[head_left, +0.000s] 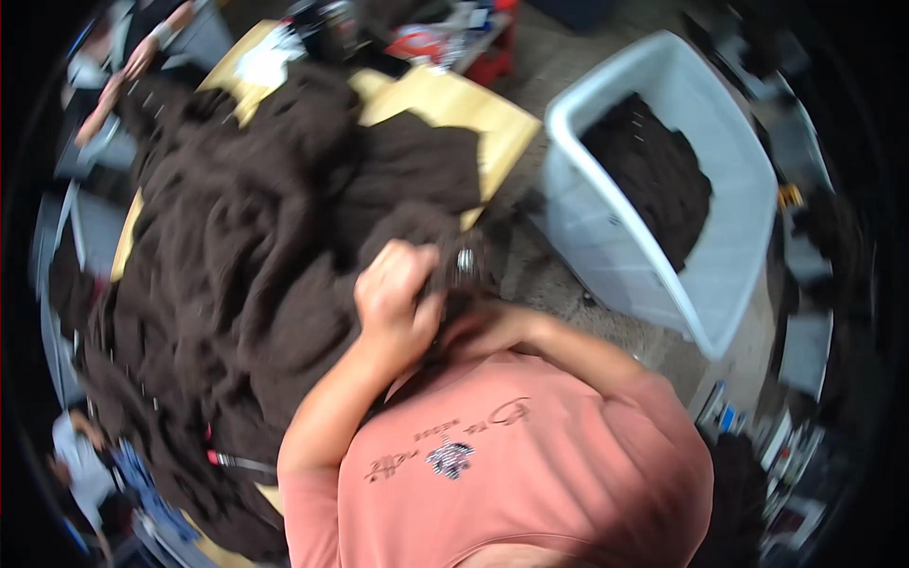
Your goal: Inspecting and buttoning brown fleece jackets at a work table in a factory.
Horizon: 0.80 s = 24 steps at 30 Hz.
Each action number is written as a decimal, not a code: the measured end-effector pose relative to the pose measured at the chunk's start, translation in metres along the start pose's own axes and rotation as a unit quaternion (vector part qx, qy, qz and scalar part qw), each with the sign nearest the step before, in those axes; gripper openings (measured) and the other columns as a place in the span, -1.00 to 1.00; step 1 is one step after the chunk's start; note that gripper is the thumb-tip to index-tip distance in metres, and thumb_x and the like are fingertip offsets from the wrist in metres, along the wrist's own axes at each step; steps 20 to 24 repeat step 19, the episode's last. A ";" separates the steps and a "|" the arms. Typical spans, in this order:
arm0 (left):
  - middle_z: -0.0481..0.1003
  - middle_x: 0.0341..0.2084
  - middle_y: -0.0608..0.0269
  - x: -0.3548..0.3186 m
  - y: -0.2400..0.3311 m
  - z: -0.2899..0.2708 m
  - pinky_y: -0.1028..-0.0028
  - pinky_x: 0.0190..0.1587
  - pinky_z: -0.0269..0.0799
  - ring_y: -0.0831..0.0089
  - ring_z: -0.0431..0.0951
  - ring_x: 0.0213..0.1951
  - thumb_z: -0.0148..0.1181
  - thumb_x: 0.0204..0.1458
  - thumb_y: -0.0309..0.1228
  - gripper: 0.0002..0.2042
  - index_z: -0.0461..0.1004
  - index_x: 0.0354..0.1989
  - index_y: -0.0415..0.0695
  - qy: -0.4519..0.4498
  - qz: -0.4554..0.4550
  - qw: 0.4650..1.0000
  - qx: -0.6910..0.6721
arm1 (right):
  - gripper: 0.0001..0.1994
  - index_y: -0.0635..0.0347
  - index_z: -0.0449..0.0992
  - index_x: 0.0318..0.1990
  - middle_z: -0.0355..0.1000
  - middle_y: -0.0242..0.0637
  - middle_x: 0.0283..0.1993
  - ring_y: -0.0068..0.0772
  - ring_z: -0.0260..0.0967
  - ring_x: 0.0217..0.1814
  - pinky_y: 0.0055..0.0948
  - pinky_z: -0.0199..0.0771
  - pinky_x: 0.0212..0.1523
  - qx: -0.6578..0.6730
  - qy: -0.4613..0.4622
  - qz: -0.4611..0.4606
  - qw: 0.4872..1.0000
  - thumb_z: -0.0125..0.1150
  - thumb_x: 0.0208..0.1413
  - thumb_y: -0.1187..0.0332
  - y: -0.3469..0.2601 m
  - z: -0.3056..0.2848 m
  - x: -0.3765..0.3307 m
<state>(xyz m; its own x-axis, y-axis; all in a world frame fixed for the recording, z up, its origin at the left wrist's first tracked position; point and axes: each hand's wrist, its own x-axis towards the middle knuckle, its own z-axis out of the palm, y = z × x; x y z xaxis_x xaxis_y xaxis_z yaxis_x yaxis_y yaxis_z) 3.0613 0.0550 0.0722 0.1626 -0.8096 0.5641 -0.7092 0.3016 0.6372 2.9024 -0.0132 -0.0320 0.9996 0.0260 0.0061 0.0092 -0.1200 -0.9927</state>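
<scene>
A large heap of dark brown knit fabric (218, 218) spreads over the table in front of me and to my left. My left hand (398, 289) is closed in a fist at the near right edge of the heap, gripping a bunch of the cloth. Close below it, against my pink shirt, my right hand (483, 327) is at the same dark cloth. Motion blur and shadow hide its fingers. A small shiny object (464, 260) beside my left fist is too blurred to name.
To the right stands a pale plastic bin (615, 199) with dark brown fabric (653, 170) inside. The yellowish tabletop (464, 109) shows at the far edge. A red-handled tool (227, 462) lies on the cloth, near left. Other people's arms (118, 90) appear far left.
</scene>
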 end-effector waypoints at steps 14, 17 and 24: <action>0.42 -0.53 0.10 0.200 0.156 0.047 0.33 -0.41 0.44 0.17 0.46 -0.50 0.10 -0.10 -0.44 -0.85 0.42 -0.52 -0.29 -0.047 0.250 0.912 -0.320 | -0.76 0.19 0.48 -0.42 0.41 -0.04 -0.29 -0.07 0.38 -0.21 -0.17 0.39 -0.27 -0.313 0.185 0.099 0.926 0.13 -0.04 0.18 -0.060 -0.117 -0.048; 0.42 -0.49 0.14 0.274 0.200 0.104 0.37 -0.38 0.43 0.24 0.46 -0.45 0.02 -0.05 -0.41 -0.85 0.44 -0.44 -0.26 0.066 0.308 0.913 -0.258 | -0.67 0.22 0.41 -0.12 0.34 -0.01 -0.13 0.02 0.37 -0.23 -0.21 0.44 -0.33 -0.321 0.458 -0.058 0.827 0.18 -0.07 0.30 -0.055 -0.189 -0.117; 0.42 -0.46 0.17 0.331 0.229 0.167 0.39 -0.36 0.42 0.29 0.45 -0.42 -0.04 -0.02 -0.40 -0.82 0.45 -0.38 -0.23 0.122 0.330 0.905 -0.239 | -0.56 0.21 0.32 0.02 0.34 -0.04 -0.08 -0.08 0.40 -0.24 -0.33 0.47 -0.32 -0.348 0.553 -0.123 0.747 0.21 -0.08 0.42 -0.068 -0.222 -0.198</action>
